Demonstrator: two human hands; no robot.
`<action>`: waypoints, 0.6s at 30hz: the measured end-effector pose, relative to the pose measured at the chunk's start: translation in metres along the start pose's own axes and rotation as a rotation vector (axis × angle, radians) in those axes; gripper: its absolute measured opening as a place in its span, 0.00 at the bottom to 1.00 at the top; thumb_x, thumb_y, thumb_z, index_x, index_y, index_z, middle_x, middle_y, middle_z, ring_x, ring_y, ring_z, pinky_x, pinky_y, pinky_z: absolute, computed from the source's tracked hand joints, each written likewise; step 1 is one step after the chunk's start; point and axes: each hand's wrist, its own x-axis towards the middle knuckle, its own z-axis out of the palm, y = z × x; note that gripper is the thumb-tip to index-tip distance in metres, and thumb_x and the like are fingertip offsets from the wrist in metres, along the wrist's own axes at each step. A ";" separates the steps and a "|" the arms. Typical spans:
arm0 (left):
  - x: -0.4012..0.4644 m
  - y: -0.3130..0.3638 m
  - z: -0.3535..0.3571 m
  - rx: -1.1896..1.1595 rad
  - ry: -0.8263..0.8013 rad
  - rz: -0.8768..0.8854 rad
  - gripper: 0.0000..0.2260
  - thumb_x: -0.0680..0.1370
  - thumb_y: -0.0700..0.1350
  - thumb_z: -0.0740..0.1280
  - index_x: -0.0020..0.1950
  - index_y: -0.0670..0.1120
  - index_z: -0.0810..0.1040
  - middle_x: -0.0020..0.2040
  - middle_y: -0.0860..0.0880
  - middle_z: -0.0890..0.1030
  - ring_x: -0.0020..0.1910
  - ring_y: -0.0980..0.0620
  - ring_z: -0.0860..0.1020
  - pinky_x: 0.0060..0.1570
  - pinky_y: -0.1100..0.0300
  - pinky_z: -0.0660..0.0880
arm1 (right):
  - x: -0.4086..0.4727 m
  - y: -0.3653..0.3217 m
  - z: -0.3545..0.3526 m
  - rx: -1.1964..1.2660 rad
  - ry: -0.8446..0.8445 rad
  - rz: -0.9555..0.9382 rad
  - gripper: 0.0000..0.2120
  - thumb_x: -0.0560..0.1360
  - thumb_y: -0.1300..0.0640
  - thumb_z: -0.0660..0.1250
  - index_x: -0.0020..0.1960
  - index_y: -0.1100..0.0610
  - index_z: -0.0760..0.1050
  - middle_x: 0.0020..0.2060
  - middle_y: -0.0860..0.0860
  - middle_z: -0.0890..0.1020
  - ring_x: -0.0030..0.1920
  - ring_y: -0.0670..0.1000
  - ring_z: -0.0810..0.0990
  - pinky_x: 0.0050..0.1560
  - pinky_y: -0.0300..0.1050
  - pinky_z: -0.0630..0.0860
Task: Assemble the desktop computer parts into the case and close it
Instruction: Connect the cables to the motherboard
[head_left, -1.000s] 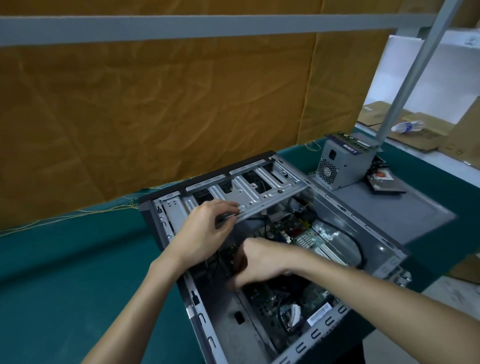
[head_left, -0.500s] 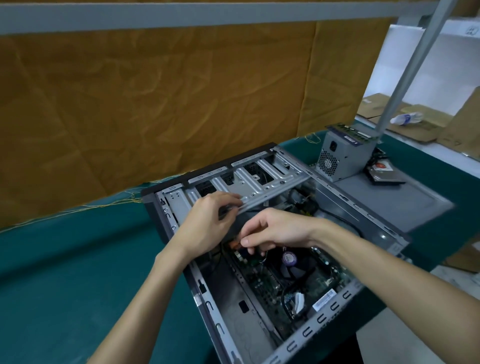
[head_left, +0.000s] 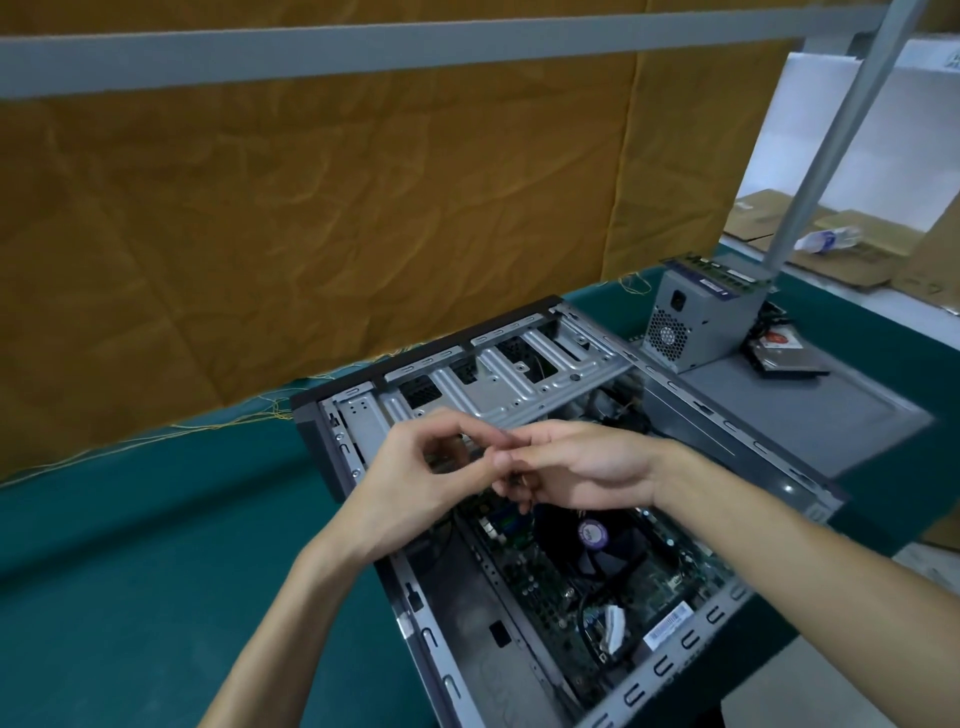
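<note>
Case (head_left: 519, 660) lies open on surface (head_left: 130, 571), motherboard up for access. Left hand (head_left: 415, 483) and right hand (head_left: 582, 467) meet over drive cage (head_left: 519, 384), both pinching small dark part, too blurred to name. PSU (head_left: 696, 322) waits aside on panel (head_left: 810, 415).

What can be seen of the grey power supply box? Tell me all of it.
The grey metal power supply box stands outside the case, on the flat grey side panel at the far right. Its near face shows a round honeycomb fan grille and a black socket. A green memory stick lies on top. A hard drive lies beside it. Neither of the hands touches it.
</note>
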 end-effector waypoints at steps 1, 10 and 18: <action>0.000 -0.001 -0.001 -0.014 -0.016 -0.001 0.06 0.75 0.50 0.76 0.51 0.51 0.86 0.49 0.49 0.85 0.47 0.47 0.83 0.50 0.51 0.81 | 0.000 0.001 0.000 -0.011 -0.010 -0.011 0.13 0.84 0.61 0.61 0.53 0.52 0.83 0.46 0.48 0.79 0.49 0.46 0.76 0.51 0.41 0.71; 0.001 -0.008 -0.011 -0.181 -0.130 -0.011 0.08 0.74 0.45 0.77 0.51 0.45 0.88 0.48 0.47 0.83 0.50 0.47 0.82 0.53 0.58 0.78 | 0.001 0.003 -0.003 -0.059 -0.094 0.009 0.07 0.82 0.60 0.60 0.57 0.59 0.76 0.43 0.48 0.77 0.45 0.47 0.70 0.50 0.44 0.65; -0.003 -0.007 -0.009 -0.117 -0.084 0.027 0.09 0.73 0.45 0.78 0.53 0.48 0.88 0.49 0.48 0.83 0.50 0.48 0.82 0.55 0.59 0.79 | 0.005 0.007 -0.008 -0.018 0.014 0.009 0.10 0.80 0.59 0.66 0.59 0.60 0.81 0.44 0.51 0.76 0.44 0.47 0.72 0.49 0.42 0.68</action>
